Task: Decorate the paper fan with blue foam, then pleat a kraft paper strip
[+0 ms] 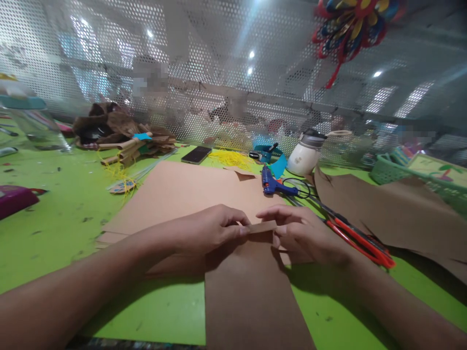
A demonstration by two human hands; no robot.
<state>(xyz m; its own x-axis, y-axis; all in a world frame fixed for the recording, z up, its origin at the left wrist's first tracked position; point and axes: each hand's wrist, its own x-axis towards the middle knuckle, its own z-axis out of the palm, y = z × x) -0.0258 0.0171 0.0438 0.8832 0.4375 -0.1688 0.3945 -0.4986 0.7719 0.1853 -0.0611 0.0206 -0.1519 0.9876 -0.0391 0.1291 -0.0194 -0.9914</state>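
Observation:
A long strip of brown kraft paper (251, 296) runs from the table's near edge up to both hands, its far end folded over into a narrow flap. My left hand (219, 228) pinches the left end of that fold between thumb and fingers. On the right end, my right hand (299, 231) grips the same fold, its thumb and fingers curled about the edge. Beneath and beyond the hands lies a stack of larger brown paper sheets (175, 194). A blue glue gun (273, 184) rests at the stack's far right corner.
Red-handled scissors (361, 243) lie right of my right hand, near a crumpled brown sheet (394, 209). Farther back are a phone (196, 154), yellow strands (231, 159), a white flask (305, 153) and a green basket (394, 170). Rolled brown paper (127, 146) sits back left.

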